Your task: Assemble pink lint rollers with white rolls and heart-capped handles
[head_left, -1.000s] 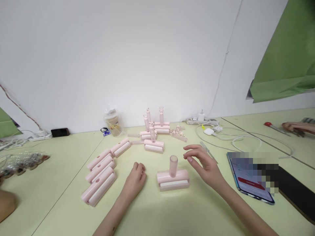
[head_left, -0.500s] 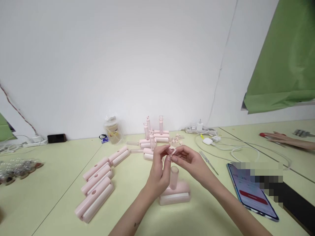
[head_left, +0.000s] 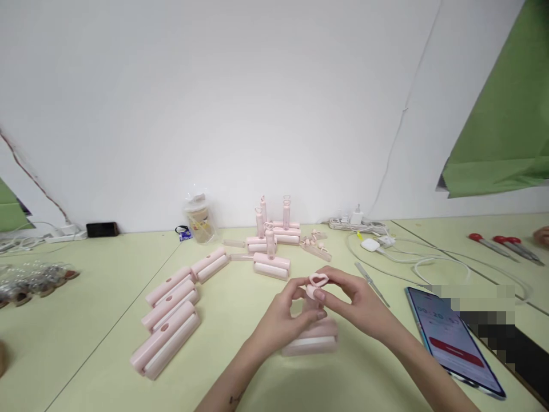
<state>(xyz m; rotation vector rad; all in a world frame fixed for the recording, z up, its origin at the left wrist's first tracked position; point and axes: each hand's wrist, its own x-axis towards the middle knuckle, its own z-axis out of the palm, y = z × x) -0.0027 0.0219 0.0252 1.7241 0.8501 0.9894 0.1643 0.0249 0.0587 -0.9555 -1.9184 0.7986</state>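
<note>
In front of me a pink lint-roller-like body [head_left: 315, 337] lies on the table, a translucent pink tube handle [head_left: 309, 309] standing up from its middle. My left hand [head_left: 283, 315] is closed round the upper part of that handle with thumb and fingers. My right hand [head_left: 358, 300] pinches a pink heart-shaped loop cap [head_left: 318, 280] at the top of the handle. Whether the cap is fully seated is hidden by my fingers. Just beyond stands a similar pink piece [head_left: 271, 264], its upright handle [head_left: 270, 243] topped by a heart loop.
Several pink bodies [head_left: 165, 343] lie at left. Loose heart caps and clear tubes [head_left: 317, 250] are beyond my hands. A metal tool [head_left: 372, 284], a phone [head_left: 454, 343] and white cables [head_left: 429, 263] lie right. Red-handled tools [head_left: 506, 243] and part of another person's hand [head_left: 541, 236] are far right.
Both hands have come down with the heart cap onto the tube handle, and my left hand has closed round the handle. At far right, the other person's hand has drawn away from the red-handled tools.
</note>
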